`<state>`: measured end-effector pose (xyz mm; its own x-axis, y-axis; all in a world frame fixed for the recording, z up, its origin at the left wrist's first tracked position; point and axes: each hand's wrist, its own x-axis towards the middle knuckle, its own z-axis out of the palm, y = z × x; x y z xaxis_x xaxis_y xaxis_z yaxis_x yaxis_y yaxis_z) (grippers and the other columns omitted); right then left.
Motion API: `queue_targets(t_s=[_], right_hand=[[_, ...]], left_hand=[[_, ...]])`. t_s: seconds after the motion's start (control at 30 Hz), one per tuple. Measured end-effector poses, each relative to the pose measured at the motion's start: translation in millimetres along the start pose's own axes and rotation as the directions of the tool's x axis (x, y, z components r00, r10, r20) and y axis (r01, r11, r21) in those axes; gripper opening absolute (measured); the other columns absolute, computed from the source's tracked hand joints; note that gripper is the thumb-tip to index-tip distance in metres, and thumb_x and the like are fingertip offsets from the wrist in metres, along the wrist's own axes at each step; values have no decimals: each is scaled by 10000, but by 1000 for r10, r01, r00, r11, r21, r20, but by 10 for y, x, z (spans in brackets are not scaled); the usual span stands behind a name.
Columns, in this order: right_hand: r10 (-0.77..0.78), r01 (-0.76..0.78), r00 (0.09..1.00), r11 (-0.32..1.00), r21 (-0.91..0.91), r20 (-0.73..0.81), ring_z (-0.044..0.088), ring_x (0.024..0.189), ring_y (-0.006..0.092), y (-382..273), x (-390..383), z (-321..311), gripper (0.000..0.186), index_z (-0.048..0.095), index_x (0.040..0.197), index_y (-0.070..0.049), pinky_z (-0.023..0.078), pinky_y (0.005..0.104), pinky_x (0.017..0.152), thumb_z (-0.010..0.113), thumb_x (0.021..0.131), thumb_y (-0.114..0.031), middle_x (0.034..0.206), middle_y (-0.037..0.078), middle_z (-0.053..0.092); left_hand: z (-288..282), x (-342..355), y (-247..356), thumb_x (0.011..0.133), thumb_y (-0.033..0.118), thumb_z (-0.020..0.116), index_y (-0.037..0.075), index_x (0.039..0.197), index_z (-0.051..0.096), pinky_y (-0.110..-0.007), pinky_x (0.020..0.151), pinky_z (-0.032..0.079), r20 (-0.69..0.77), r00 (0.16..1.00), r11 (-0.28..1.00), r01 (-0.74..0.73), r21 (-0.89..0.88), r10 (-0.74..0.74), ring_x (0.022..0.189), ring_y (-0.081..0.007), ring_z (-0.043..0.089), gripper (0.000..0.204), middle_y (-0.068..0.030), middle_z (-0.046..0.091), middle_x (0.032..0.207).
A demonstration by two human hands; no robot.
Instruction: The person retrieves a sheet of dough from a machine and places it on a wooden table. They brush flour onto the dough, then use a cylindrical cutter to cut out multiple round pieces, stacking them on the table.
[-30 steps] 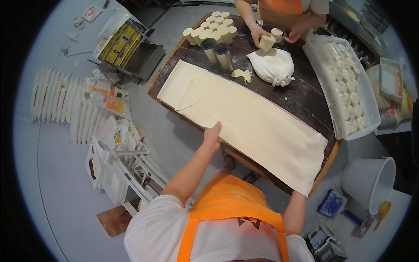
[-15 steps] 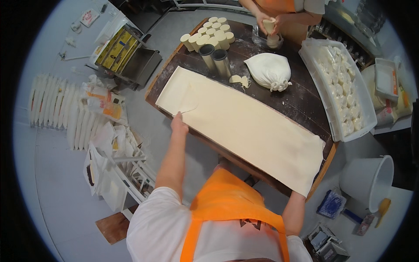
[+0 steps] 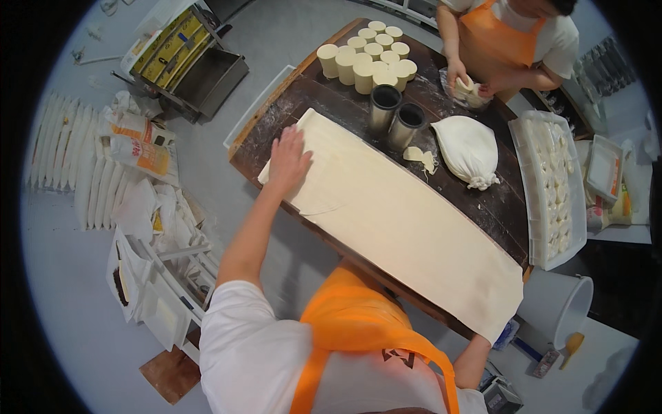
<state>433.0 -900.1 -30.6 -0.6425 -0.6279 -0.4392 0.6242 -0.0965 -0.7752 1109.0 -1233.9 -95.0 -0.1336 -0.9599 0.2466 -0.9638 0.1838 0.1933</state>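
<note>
A long pale dough sheet (image 3: 407, 221) lies along the near side of the dark table, its right end overhanging the edge. My left hand (image 3: 289, 162) rests flat on its left end with the fingers stretched out. A short slit or crease shows in the dough near my left wrist. At the overhanging right end, my right hand (image 3: 477, 345) reaches beneath the sheet; its fingers are hidden under the dough. Just beyond the sheet stand two dark metal tubes (image 3: 394, 116), with dough scraps (image 3: 420, 159) beside them.
Several pale dough cylinders (image 3: 365, 58) stand at the table's far side. A tied white cloth bag (image 3: 469, 148) lies right of the tubes. Across the table a co-worker (image 3: 500, 41) handles a pale piece. A plastic tray of wrapped pieces (image 3: 548, 186) and a white bucket (image 3: 557, 303) are at right.
My left hand has gone from the sheet's near edge up onto its left end and now lies flat there. The whole view has shifted. My right hand stays at the right end.
</note>
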Motion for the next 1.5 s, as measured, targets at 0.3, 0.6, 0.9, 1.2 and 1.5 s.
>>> queue_targets(t_s=[0.3,0.6,0.9,1.2,1.5], right_hand=[[-52,49,997,998,-48,-56,633,1326,257,70,-283,436,543,523,1592,-31,499,400,1150,471,1152,-345,1489,104,638],[-71,69,996,997,-35,-49,632,1329,259,71,-329,551,543,519,1595,-29,498,400,1152,472,1151,-338,1493,106,636],[-67,67,998,998,14,-2,632,1332,261,104,-186,523,543,516,1597,-26,497,401,1154,474,1150,-331,1496,108,634],[-53,37,995,982,183,86,631,1335,264,71,197,-17,543,512,1599,-24,496,401,1156,475,1148,-324,1500,109,633],[51,-86,988,967,239,148,631,1339,266,117,601,-879,543,509,1602,-21,496,402,1158,477,1147,-317,1504,111,631]], left_hand=[[89,780,-283,1100,626,491,71,1757,204,-529,1379,106,344,932,987,-143,67,112,1704,-284,137,907,-102,182,1842],[-88,509,-305,1051,565,603,28,1749,191,-543,1371,109,364,924,994,-100,-54,113,1706,-321,124,972,-177,183,1830],[97,17,-725,1003,439,728,0,1739,194,-519,1357,170,252,944,971,-179,-157,215,1687,-386,174,1010,-230,217,1808],[89,-199,138,1056,410,648,84,1729,297,-703,1307,133,194,981,984,-33,172,-1,1685,-348,206,826,-177,260,1806],[329,-1384,3361,1005,467,704,123,1661,454,-743,1266,202,301,748,806,-543,-236,592,1644,-417,286,781,-210,326,1767]])
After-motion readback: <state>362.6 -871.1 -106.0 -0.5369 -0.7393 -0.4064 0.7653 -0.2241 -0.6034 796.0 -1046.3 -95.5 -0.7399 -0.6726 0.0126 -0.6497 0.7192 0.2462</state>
